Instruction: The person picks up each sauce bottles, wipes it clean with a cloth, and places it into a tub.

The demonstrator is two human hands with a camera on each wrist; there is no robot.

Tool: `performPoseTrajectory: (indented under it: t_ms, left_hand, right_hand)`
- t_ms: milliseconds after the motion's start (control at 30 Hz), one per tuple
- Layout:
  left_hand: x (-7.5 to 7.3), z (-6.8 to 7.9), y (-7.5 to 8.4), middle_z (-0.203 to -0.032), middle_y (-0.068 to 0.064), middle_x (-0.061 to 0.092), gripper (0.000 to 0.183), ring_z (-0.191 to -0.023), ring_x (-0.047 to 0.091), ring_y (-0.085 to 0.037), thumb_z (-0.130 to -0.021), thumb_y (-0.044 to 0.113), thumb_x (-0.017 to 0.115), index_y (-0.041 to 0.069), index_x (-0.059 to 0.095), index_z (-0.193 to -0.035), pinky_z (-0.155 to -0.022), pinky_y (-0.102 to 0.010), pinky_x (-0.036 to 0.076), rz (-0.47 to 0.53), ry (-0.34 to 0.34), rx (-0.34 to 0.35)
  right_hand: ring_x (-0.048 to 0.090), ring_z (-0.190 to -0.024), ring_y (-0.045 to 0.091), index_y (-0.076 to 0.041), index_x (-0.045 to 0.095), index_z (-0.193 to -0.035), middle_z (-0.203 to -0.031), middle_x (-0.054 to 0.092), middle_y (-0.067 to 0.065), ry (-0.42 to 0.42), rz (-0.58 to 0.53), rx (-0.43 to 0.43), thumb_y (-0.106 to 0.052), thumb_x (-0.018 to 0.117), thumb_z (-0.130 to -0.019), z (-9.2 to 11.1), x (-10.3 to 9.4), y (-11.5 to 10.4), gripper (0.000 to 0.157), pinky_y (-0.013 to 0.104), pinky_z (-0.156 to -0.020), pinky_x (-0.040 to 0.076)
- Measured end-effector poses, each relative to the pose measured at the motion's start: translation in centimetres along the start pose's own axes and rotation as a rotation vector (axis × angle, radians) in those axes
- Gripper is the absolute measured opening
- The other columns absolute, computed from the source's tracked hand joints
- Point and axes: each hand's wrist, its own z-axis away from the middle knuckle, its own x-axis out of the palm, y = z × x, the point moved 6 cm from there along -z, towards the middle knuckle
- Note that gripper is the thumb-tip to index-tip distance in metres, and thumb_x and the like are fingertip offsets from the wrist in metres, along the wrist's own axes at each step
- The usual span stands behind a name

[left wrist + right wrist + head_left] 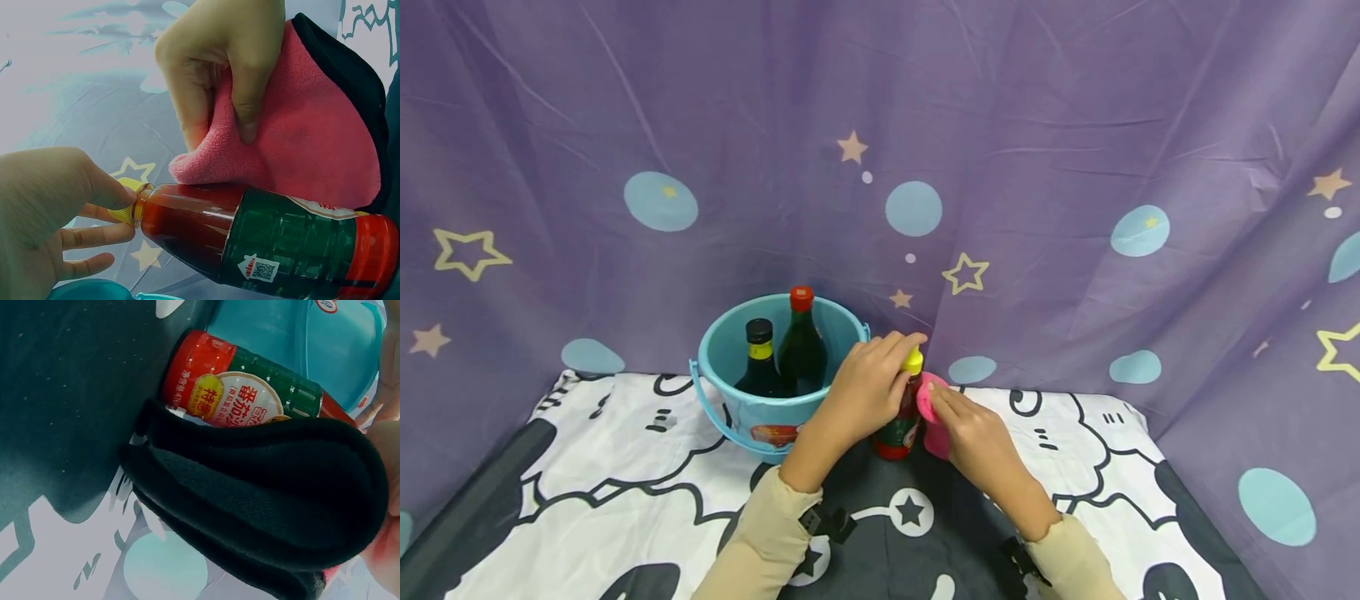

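Observation:
A ketchup bottle (895,443) with a green label and red base stands on the patterned cloth surface, right of the blue bucket. My left hand (867,385) pinches its yellow cap (128,201) between thumb and fingers. My right hand (979,437) grips a pink fleecy cloth (306,134) with black edging, bunched at the top. That cloth touches the bottle's side near its shoulder in the left wrist view. In the right wrist view the cloth's dark side (262,494) covers part of the bottle (247,397), whose label faces the camera.
The light-blue bucket (707,350) with a handle stands left of my left hand. Inside are a dark bottle with a black cap (760,362) and a dark bottle with a red cap (802,350). Behind hangs a purple curtain (1037,167) with stars and dots.

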Motion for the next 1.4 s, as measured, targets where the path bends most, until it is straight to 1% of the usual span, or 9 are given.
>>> performPoseTrajectory:
  t_ms: [233,367,467,567,700,900,967,1167,1400]
  left_hand:
    - [0.2,0.5,0.2,-0.116,-0.007,0.07,0.045,-0.101,0.066,-0.025,-0.092,0.011,0.073,0.009,0.06,-0.136,-0.094,-0.042,0.055,-0.014,-0.013,-0.029]
    - [0.2,0.2,0.5,-0.119,-0.008,0.069,0.046,-0.101,0.065,-0.025,-0.093,0.015,0.074,0.008,0.059,-0.136,-0.092,-0.04,0.056,-0.072,-0.013,-0.019]
    - [0.2,-0.1,0.6,-0.12,-0.008,0.069,0.046,-0.101,0.065,-0.025,-0.093,0.016,0.074,0.007,0.059,-0.136,-0.091,-0.038,0.056,-0.12,-0.013,-0.013]
    - [0.4,-0.1,0.7,-0.12,-0.009,0.069,0.046,-0.103,0.065,-0.025,-0.093,0.017,0.073,0.007,0.058,-0.136,-0.092,-0.039,0.056,-0.133,-0.031,-0.021]
    - [0.7,0.2,0.8,-0.122,-0.01,0.069,0.045,-0.106,0.064,-0.026,-0.095,0.018,0.071,0.007,0.057,-0.137,-0.094,-0.041,0.055,-0.141,-0.051,-0.031]
    - [0.6,0.1,0.9,-0.123,-0.009,0.069,0.046,-0.11,0.063,-0.027,-0.095,0.02,0.071,0.008,0.056,-0.137,-0.097,-0.041,0.054,-0.178,-0.019,-0.023]
    - [0.4,-0.1,0.9,-0.123,-0.009,0.069,0.046,-0.11,0.063,-0.027,-0.095,0.02,0.072,0.008,0.056,-0.137,-0.097,-0.041,0.054,-0.183,-0.018,-0.02]
    - [-0.2,-0.5,0.8,-0.122,-0.01,0.069,0.046,-0.109,0.064,-0.028,-0.094,0.018,0.073,0.008,0.057,-0.136,-0.095,-0.043,0.055,-0.172,-0.013,-0.033]
    - [0.0,0.0,0.7,-0.119,-0.01,0.068,0.043,-0.105,0.063,-0.028,-0.096,0.017,0.071,0.007,0.057,-0.135,-0.09,-0.043,0.054,-0.145,-0.021,-0.041]
  right_hand:
    - [0.074,-0.104,0.032,0.005,0.07,-0.121,-0.115,0.074,0.019,-0.077,-0.028,0.03,0.017,0.072,-0.067,0.2,0.2,-0.3,0.055,0.043,-0.087,0.06]
    - [0.074,-0.102,0.029,0.003,0.071,-0.116,-0.112,0.076,0.017,-0.116,-0.026,0.06,0.018,0.071,-0.066,-0.2,0.0,-0.1,0.052,0.042,-0.085,0.061]
    - [0.075,-0.102,0.028,0.0,0.072,-0.113,-0.111,0.076,0.015,-0.153,-0.021,0.086,0.018,0.069,-0.068,-0.3,0.1,0.0,0.047,0.042,-0.083,0.061]
    - [0.075,-0.098,0.026,-0.002,0.072,-0.111,-0.108,0.077,0.013,-0.187,-0.012,0.107,0.015,0.07,-0.071,-0.1,0.4,0.1,0.044,0.041,-0.078,0.061]
    - [0.073,-0.086,0.025,-0.004,0.07,-0.104,-0.095,0.075,0.008,-0.222,0.001,0.121,0.012,0.075,-0.069,0.3,0.9,0.0,0.039,0.041,-0.068,0.06]
    - [0.069,-0.072,0.027,-0.007,0.067,-0.098,-0.079,0.069,0.006,-0.251,0.032,0.129,0.003,0.084,-0.069,0.3,1.3,0.0,0.036,0.043,-0.056,0.054]
    - [0.068,-0.07,0.027,-0.006,0.067,-0.099,-0.079,0.069,0.007,-0.251,0.035,0.127,0.005,0.083,-0.068,0.2,1.2,0.0,0.037,0.043,-0.055,0.054]
    - [0.068,-0.068,0.028,-0.005,0.067,-0.1,-0.078,0.069,0.007,-0.243,0.052,0.109,-0.006,0.084,-0.075,-0.3,1.2,-0.2,0.03,0.044,-0.054,0.054]
    - [0.065,-0.061,0.027,-0.007,0.059,-0.086,-0.071,0.061,0.005,-0.303,0.051,0.087,-0.006,0.083,-0.075,0.4,2.0,-0.8,0.027,0.041,-0.047,0.049]
